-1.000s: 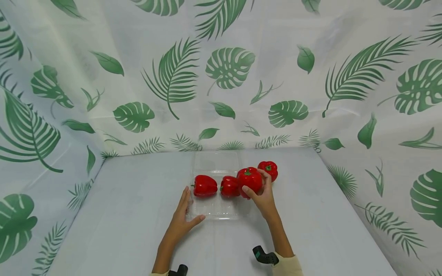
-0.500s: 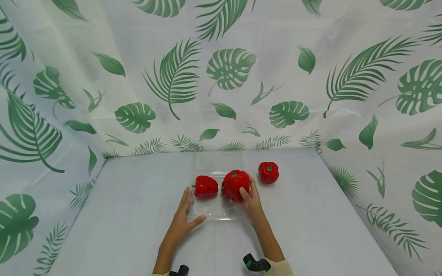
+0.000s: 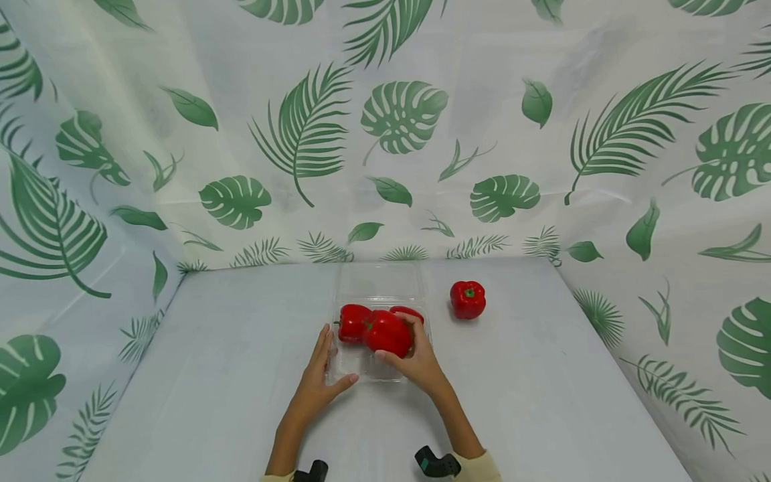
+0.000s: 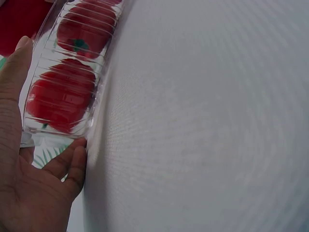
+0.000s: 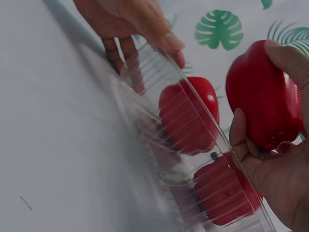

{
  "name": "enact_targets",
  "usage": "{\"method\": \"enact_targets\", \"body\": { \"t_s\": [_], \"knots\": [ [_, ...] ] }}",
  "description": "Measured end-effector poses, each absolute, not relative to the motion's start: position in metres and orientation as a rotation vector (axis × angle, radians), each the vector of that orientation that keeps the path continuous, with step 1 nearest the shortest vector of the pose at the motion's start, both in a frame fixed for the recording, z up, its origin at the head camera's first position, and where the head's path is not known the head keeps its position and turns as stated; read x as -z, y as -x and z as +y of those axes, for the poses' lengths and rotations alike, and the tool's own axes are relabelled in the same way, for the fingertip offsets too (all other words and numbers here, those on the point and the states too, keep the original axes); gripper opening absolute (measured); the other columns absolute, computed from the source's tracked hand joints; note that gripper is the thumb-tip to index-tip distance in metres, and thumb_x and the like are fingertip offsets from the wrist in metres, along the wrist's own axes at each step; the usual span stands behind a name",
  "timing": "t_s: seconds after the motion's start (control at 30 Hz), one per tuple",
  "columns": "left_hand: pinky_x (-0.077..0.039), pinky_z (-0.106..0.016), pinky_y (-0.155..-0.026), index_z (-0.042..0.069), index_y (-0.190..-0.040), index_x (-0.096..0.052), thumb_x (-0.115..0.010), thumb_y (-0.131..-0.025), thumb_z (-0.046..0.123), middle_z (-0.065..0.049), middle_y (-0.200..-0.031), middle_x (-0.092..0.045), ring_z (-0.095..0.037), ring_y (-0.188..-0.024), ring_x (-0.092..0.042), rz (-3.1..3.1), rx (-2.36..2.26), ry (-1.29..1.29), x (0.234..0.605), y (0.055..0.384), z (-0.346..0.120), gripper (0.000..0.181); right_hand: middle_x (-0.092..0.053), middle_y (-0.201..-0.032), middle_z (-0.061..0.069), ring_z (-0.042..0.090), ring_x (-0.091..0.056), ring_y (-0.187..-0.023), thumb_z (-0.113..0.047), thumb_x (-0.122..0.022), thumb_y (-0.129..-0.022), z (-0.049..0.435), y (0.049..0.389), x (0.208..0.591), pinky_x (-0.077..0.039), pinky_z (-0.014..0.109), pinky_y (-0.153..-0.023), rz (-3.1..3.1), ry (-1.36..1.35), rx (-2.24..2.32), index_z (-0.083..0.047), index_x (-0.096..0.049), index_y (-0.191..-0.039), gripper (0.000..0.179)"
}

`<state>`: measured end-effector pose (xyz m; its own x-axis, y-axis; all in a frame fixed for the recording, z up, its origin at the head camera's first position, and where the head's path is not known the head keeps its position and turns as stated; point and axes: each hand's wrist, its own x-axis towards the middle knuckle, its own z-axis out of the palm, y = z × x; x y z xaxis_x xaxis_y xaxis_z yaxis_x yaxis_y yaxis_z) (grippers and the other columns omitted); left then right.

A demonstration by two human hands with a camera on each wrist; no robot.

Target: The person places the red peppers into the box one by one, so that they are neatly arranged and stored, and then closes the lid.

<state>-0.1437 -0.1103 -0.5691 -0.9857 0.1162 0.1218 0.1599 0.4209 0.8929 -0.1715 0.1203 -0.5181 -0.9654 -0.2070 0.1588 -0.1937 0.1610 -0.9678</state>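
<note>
My right hand (image 3: 421,365) grips a red bell pepper (image 3: 388,333), thumb on the near side and fingers on the far side. It is raised over a clear plastic clamshell container (image 3: 361,368), above its rim in the right wrist view. Inside the container lie two more red bell peppers: the left pepper (image 3: 352,323) on its side, and the right pepper (image 3: 407,310), partly hidden behind the held one. My left hand (image 3: 319,381) rests at the container's near left corner, fingers extended along the left side (image 4: 72,164) and thumb along the front wall.
Another red bell pepper (image 3: 467,299) stands on the white table (image 3: 542,375), right of the container. The container's clear lid (image 3: 379,280) lies folded open toward the back. A leaf-print sheet (image 3: 421,134) hangs behind and at both sides.
My right hand has carried the gripped pepper leftward from the container's right side to over its middle. The left hand and the pepper on the table have stayed put.
</note>
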Motion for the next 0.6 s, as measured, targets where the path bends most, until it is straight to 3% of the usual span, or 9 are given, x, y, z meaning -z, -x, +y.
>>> {"method": "enact_targets", "body": {
  "t_s": [0.3, 0.6],
  "knots": [
    [-0.038, -0.052, -0.109, 0.014, -0.157, -0.019, -0.078, -0.079, 0.041, 0.003, -0.166, -0.011, -0.035, -0.146, -0.03, -2.621, 1.626, 0.271, 0.57, 0.145, -0.11, 0.102, -0.055, -0.138, 0.004, 0.025, -0.053, -0.127, -0.035, -0.085, -0.073, 0.108, 0.171, 0.529, -0.052, 0.046, -0.1, 2.684, 0.623, 1.687, -0.016, -0.044, -0.138, 0.079],
    [-0.039, -0.05, -0.108, 0.011, -0.157, -0.019, -0.078, -0.079, 0.045, 0.0, -0.166, -0.011, -0.036, -0.146, -0.029, -2.613, 1.606, 0.304, 0.571, 0.146, -0.112, 0.103, -0.054, -0.135, 0.004, 0.022, -0.053, -0.125, -0.036, -0.085, -0.073, 0.101, 0.169, 0.53, -0.053, 0.045, -0.099, 2.742, 0.678, 1.592, -0.013, -0.045, -0.134, 0.077]
  ]
}}
